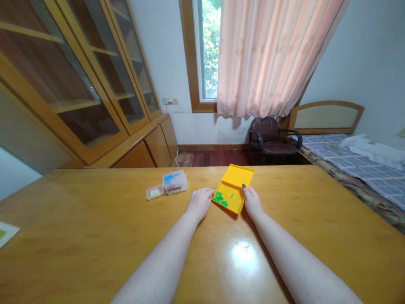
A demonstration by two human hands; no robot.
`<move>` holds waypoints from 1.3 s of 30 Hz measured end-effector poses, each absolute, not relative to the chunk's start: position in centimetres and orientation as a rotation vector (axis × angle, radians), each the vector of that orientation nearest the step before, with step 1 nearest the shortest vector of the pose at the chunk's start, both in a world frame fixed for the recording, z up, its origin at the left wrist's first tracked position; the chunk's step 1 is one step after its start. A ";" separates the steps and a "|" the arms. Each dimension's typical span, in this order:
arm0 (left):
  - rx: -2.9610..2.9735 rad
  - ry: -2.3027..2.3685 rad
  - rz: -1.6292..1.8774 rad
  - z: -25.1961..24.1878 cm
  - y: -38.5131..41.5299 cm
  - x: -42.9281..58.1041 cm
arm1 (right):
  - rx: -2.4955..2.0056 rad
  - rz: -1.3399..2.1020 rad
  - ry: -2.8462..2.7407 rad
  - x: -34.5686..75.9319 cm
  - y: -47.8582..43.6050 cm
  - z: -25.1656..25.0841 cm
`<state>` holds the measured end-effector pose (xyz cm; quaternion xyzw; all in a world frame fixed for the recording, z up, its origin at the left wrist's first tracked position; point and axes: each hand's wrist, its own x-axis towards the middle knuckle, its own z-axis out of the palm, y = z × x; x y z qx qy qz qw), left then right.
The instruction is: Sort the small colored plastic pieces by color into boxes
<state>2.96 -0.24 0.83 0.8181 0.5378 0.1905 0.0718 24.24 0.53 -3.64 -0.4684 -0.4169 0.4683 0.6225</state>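
A yellow hinged box (238, 174) lies opened out, tilted slightly above or on the table, in front of me. Small green pieces (220, 199) are heaped in its near left corner, with one lying apart toward the middle. My right hand (252, 200) grips the box's right edge, thumb over the rim. At the left edge, my left hand (201, 202) has its fingers curled against the box's side; its fingertips are partly hidden. Left of that hand sit a clear plastic box (175, 185) with blue pieces and a smaller clear container (155, 193) with white pieces.
The wooden table (104, 228) spreads wide around my arms. A white card (6, 233) lies at its left edge. Beyond the table are a brown office chair (268, 137), a bed (360, 156) and a glass-door cabinet (107, 84).
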 end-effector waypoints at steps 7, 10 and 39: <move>2.280 1.831 0.243 1.2 0.6 -0.3 | -1.079 1.081 -0.948 24.3 0.6 -3.6; 2.188 1.845 0.145 1.3 0.5 -1.1 | -1.069 1.096 -0.935 24.2 0.6 -3.6; 2.367 1.400 0.627 1.8 -0.4 2.1 | -1.061 1.111 -0.906 23.8 0.4 -3.0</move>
